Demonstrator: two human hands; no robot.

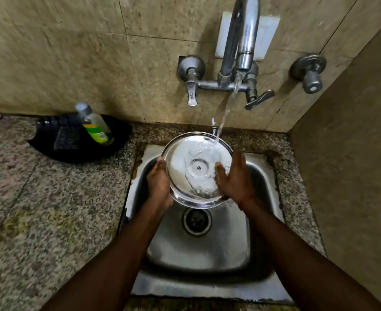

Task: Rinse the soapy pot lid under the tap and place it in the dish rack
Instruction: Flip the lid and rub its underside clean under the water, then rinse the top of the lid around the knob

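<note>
A round steel pot lid (180, 167) is held over the steel sink (259, 173), its inner side facing up. Water runs from the chrome tap (244, 37) and splashes across the lid's upper right part. My left hand (159, 182) grips the lid's left rim from below, fingers hidden behind it. My right hand (234, 178) lies flat on the lid's right side, fingers straight and spread over the wet surface. No dish rack is in view.
A black tray (50, 147) on the granite counter at the left holds a dish-soap bottle (95, 124) and a dark scrubber. A separate wall valve (309, 71) sticks out at the right. The drain (196, 221) lies below the lid. A tiled side wall closes in on the right.
</note>
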